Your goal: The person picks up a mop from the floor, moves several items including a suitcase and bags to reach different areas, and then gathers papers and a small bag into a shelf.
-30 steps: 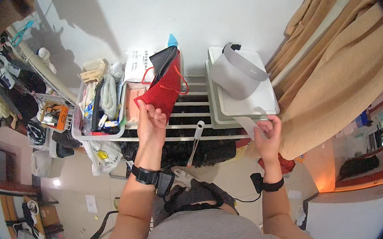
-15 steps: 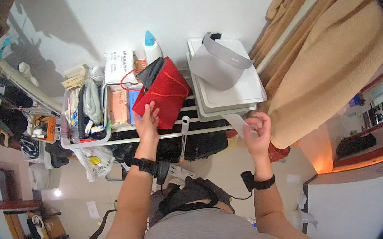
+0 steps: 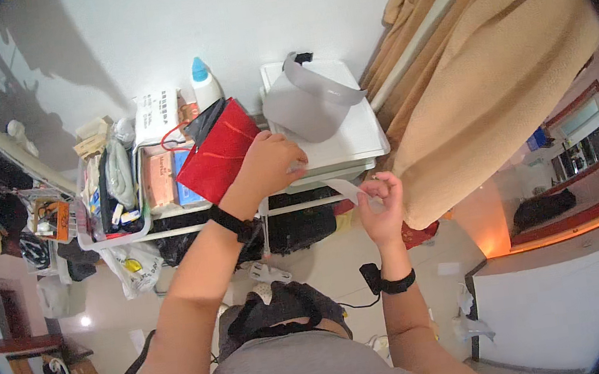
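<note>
A red paper gift bag (image 3: 217, 152) with red cord handles leans on the shelf, black material showing at its mouth. Across its right side reaches my left hand (image 3: 270, 162), back up, fingers bent but apart, in front of the white lidded box (image 3: 357, 135). It seems to hold nothing, though its fingertips are partly hidden. My right hand (image 3: 381, 203) pinches a whitish translucent strip (image 3: 344, 188) by one end, just off the shelf's front edge. The strip's free end points left, toward the box. A light grey visor (image 3: 312, 107) rests on the box lid.
On the left stands a clear bin (image 3: 113, 238) packed with small items, beside a tray with an orange box (image 3: 159, 178). A blue-capped white bottle (image 3: 205, 86) and a white packet (image 3: 156, 115) are behind. A tan curtain (image 3: 484, 104) hangs at the right.
My left hand has left the red bag's lower front and moved right, toward the white box. My right hand keeps the strip. The whole view has shifted slightly.
</note>
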A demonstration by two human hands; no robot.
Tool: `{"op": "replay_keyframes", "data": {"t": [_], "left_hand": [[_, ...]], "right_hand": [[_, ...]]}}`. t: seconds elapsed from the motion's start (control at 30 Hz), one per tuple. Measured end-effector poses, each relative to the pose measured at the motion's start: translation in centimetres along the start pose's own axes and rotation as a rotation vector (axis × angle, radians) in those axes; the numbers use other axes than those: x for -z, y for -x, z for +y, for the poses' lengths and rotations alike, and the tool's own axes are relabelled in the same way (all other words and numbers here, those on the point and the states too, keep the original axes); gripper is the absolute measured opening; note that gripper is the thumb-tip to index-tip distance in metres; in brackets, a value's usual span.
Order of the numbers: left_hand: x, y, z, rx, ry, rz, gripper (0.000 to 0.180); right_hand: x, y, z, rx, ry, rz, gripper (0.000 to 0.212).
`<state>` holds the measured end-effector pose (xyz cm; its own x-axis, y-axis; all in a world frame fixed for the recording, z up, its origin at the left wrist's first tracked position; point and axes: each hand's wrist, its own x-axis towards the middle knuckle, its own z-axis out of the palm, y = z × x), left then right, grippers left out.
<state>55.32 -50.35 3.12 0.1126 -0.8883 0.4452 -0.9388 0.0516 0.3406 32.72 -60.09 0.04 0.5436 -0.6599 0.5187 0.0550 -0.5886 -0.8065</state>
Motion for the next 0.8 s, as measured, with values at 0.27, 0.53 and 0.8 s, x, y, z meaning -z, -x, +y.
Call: {"op": "replay_keyframes", "data": {"t": [0.27,0.53,0.8], "left_hand": [[0.9,-2.7,-1.7,-0.220,-0.059,-0.332,0.021],[3.1,-3.4,-1.7,-0.311,-0.031,-0.106,0.017],[5.3,-4.1,-0.7,-0.188,0.093,0.018,0.018]], "right_hand": [[2.1,0.3,-0.3,0.069,0.266,-0.016,0.039],[1.5,0.0,-1.3,0.014,0.337,-0.035,0.034],[-0.4,-3.3,1.1,0.374,0.504,0.096,0.022]]}}
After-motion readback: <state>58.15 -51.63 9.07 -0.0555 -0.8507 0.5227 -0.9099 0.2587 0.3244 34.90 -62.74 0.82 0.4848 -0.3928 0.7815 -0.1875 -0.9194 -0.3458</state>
